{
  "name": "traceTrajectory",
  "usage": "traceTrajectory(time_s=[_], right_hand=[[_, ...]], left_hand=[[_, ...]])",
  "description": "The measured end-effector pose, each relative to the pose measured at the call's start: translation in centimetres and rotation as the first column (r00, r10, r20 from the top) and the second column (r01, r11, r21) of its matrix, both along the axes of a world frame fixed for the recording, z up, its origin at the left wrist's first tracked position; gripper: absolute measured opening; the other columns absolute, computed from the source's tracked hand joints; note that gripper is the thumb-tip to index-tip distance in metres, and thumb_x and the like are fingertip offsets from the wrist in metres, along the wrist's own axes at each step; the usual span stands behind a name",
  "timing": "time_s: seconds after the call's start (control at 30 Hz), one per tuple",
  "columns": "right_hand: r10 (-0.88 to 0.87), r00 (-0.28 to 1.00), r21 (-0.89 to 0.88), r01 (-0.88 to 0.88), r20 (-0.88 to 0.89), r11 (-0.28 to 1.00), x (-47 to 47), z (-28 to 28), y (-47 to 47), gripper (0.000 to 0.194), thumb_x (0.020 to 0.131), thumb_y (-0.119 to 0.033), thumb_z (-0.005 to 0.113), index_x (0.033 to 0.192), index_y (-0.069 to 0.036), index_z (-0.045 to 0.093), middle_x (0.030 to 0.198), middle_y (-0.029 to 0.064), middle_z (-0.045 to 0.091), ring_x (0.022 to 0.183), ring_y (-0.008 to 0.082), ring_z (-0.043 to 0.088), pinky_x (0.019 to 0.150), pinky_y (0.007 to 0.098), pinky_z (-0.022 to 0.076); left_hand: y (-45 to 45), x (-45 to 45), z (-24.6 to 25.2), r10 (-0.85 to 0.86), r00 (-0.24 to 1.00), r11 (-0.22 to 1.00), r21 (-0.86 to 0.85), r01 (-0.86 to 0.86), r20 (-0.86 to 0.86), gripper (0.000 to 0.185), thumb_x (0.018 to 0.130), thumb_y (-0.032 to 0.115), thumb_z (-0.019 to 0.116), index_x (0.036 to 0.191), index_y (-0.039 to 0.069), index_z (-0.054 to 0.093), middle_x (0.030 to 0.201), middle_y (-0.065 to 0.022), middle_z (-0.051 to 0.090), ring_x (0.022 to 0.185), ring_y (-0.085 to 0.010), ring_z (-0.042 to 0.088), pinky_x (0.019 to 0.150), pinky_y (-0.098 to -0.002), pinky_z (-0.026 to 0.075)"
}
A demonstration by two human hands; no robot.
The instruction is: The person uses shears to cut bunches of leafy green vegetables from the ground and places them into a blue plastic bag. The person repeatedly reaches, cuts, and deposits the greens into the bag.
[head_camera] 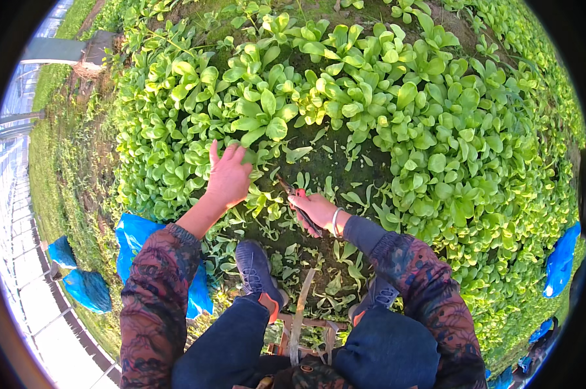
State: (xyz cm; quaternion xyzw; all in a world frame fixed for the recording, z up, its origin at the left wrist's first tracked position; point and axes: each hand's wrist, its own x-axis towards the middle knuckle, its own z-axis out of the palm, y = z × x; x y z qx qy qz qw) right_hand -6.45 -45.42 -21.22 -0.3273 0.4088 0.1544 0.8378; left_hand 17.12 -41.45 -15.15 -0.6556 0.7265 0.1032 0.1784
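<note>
Leafy green plants (268,114) grow densely in front of me and on both sides. My left hand (228,176) reaches among the leaves at left of centre, fingers spread over a plant; the thumb side is partly blurred against the green, and no firm hold shows. In my right hand (314,211) is a pair of pruning shears (300,192) with red and black handles, its blades pointing up and left toward the stems near my left hand. Whether the blades are apart is unclear. Cut or loose leaves (297,154) lie scattered on the dark soil around the shears.
A blue plastic bag (137,238) lies beside my left forearm, with more blue bags (87,291) farther left and another (562,260) at far right. My shoes (255,267) stand on the soil, and a small stool frame (317,322) shows between my legs.
</note>
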Motion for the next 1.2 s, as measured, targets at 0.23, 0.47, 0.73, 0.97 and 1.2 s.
traceTrajectory(time_s=[0.23,0.47,0.73,0.97,1.2], right_hand=[[0.110,0.994,0.108,-0.109,-0.002,0.988,2.3,0.0,-1.7,0.055,0.092,-0.058,0.048,0.081,-0.004,0.054,0.065,0.0103,0.061,0.053,0.0240,0.064,0.052,0.0389,0.0572],[-0.025,0.998,-0.103,0.031,0.059,0.994,1.1,-0.5,-1.1,0.049,0.094,-0.050,0.050,0.075,-0.005,0.053,0.051,0.0024,0.049,0.035,0.0147,0.047,0.034,0.0296,0.0412],[-0.201,0.973,0.265,0.165,0.115,0.950,-0.2,-1.1,-6.4,0.051,0.092,-0.059,0.050,0.091,-0.008,0.055,0.077,0.0115,0.063,0.063,0.0258,0.065,0.058,0.0430,0.0581],[-0.082,0.986,0.288,0.036,0.149,0.957,3.2,-2.7,-8.1,0.056,0.089,-0.064,0.049,0.088,-0.009,0.056,0.078,0.0111,0.062,0.067,0.0273,0.066,0.065,0.0459,0.0577],[-0.106,0.989,0.277,0.075,0.100,0.958,4.7,-2.2,-9.0,0.051,0.091,-0.060,0.050,0.090,-0.010,0.057,0.078,0.0094,0.062,0.067,0.0268,0.065,0.064,0.0432,0.0556]], left_hand=[[-0.8,0.4,-0.8,-0.100,0.995,0.994,0.037,0.101,-0.016,0.023,0.073,0.025,0.070,0.091,0.011,0.068,0.113,-0.0087,0.056,0.118,-0.0269,0.047,0.108,-0.0549,0.022],[-0.4,1.3,-1.1,-0.156,0.974,0.986,-0.088,0.143,-0.166,0.019,0.072,0.020,0.070,0.085,0.010,0.061,0.089,-0.0060,0.056,0.092,-0.0262,0.055,0.086,-0.0410,0.036],[-6.8,-2.1,2.0,-0.257,0.966,0.954,0.150,0.259,-0.031,0.061,0.068,0.010,0.072,0.123,0.013,0.046,0.078,-0.0058,0.061,0.078,-0.0289,0.062,0.073,-0.0393,0.044],[-10.8,-0.3,0.9,-0.043,0.985,0.988,0.156,0.017,0.166,0.077,0.066,0.005,0.072,0.136,0.011,0.039,0.086,-0.0087,0.066,0.082,-0.0277,0.065,0.073,-0.0392,0.048],[-10.3,0.7,-0.7,-0.070,0.989,0.996,0.059,0.063,0.129,0.046,0.066,0.007,0.070,0.108,0.008,0.050,0.089,-0.0096,0.063,0.090,-0.0271,0.061,0.077,-0.0396,0.045]])
